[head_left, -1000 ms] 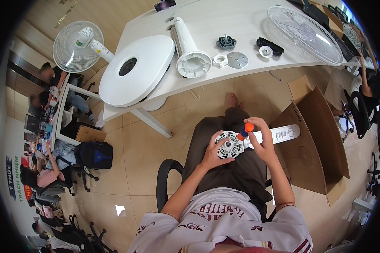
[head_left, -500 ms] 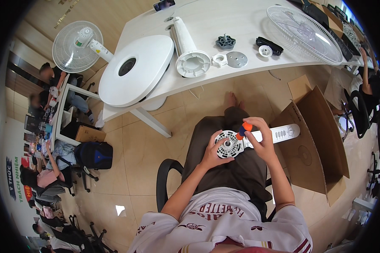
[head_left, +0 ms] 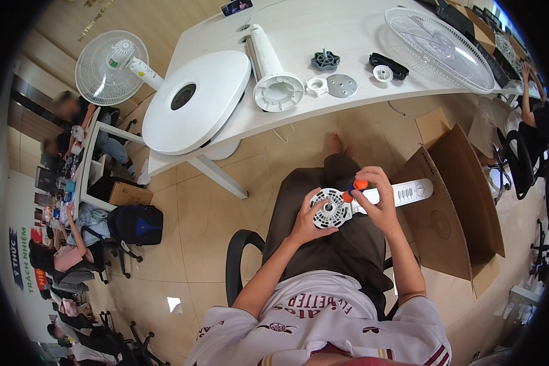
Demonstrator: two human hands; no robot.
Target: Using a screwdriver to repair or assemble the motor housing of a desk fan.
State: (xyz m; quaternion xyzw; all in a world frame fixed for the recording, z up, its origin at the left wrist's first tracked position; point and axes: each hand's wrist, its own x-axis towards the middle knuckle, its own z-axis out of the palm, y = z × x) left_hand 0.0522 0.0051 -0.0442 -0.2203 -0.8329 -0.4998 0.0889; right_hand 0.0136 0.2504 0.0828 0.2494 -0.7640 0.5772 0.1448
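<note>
On my lap lies a white fan motor head (head_left: 327, 208) with a round slotted face. Its long white neck (head_left: 413, 192), marked with a row of slots or buttons, points to the right. My left hand (head_left: 305, 223) is closed round the near left rim of the motor head. In the fingers of my right hand (head_left: 380, 204) is a screwdriver (head_left: 348, 196) with an orange and dark blue handle. Its handle slants down toward the right side of the slotted face. I cannot make out whether the tip touches a screw.
The white table (head_left: 195, 46) ahead bears a round fan base (head_left: 216, 107), a white column (head_left: 266, 52), a grey knob (head_left: 325, 60), a metal plate (head_left: 342, 86) and a fan grille (head_left: 439, 49). An open cardboard box (head_left: 436, 213) stands at my right. People sit at the left.
The screwdriver handle has turned and shifted slightly in my right fingers. My left hand and the motor head stay in place.
</note>
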